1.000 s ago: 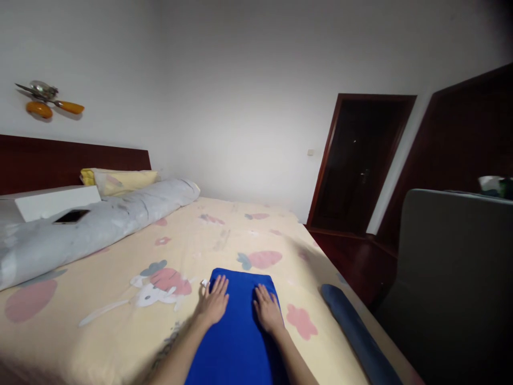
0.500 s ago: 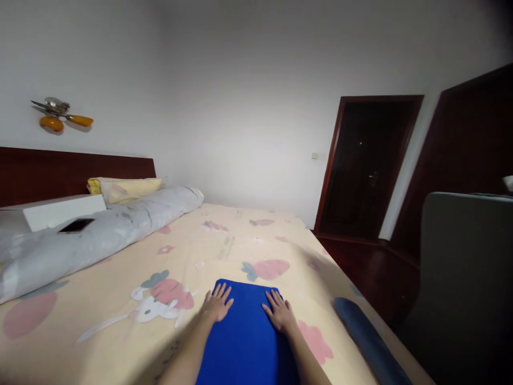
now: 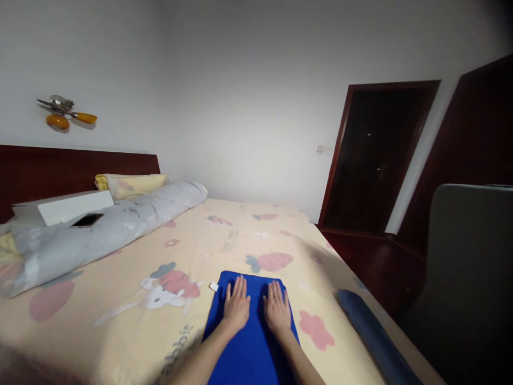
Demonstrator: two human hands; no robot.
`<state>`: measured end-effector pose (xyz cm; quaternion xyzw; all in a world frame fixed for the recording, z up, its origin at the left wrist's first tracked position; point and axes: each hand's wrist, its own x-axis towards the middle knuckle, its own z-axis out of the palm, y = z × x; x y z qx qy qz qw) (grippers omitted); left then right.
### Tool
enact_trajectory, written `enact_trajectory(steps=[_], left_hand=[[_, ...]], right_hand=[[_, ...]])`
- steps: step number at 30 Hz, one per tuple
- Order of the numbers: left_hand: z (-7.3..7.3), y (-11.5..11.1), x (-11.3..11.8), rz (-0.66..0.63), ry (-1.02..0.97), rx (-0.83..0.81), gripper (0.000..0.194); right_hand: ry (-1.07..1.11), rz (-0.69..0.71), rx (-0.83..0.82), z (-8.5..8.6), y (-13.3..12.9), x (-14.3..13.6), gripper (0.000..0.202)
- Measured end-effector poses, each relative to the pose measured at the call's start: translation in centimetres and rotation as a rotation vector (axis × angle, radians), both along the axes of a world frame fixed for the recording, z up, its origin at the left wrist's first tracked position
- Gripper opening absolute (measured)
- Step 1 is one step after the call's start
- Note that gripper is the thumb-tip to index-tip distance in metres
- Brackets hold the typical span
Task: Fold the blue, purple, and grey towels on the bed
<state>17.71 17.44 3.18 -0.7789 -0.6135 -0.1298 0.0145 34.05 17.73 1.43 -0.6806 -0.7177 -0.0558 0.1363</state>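
A smooth bright-blue folded cloth (image 3: 256,342) lies flat on the bed in front of me, its near end running out of the picture. A small white tag (image 3: 214,286) sticks out at its far left edge. My left hand (image 3: 237,306) is palm down over the cloth's left half, fingers straight and pointing away from me. On the right half my right hand (image 3: 277,310) lies the same way, fingers stretched. Neither hand grasps anything, and a strip of blue shows between them.
The bed's patterned sheet (image 3: 224,251) surrounds the cloth. A long dark-blue item (image 3: 372,337) lies near the right edge, beside a grey chair back (image 3: 473,256). To the left are a rolled grey quilt (image 3: 132,214), a phone (image 3: 87,220) and a white box (image 3: 78,207).
Both hands have moved inward from the cloth's far corners, and their fingers are closer together. The white tag now shows at the left edge. My view has shifted slightly.
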Motion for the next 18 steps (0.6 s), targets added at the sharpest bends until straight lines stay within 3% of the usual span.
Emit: enact_trajectory(steps=[4, 7, 11, 15, 18], left_hand=[[-2.1, -5.9, 1.7, -0.17, -0.123, -0.076, 0.06], [-3.7, -9.9, -0.3, -0.223, -0.123, -0.06, 0.056], [-4.7, -13.0, -5.3, -0.236, -0.034, 0.008, 0.058], [-5.2, -14.3, -9.7, -0.108, 0.0, -0.044, 0.057], [-5.8, -15.2, -11.8, -0.023, -0.004, 0.006, 0.054]], right_hand=[[0.106, 0.319, -0.129, -1.7, -5.5, -2.8, 0.056], [0.129, 0.41, -0.111, -3.3, -9.2, -1.5, 0.054], [0.078, 0.384, 0.006, -5.4, -11.7, 3.3, 0.055], [0.067, 0.271, 0.152, -7.5, -12.8, 7.7, 0.055], [0.082, 0.225, 0.224, -7.7, -13.9, 9.3, 0.057]])
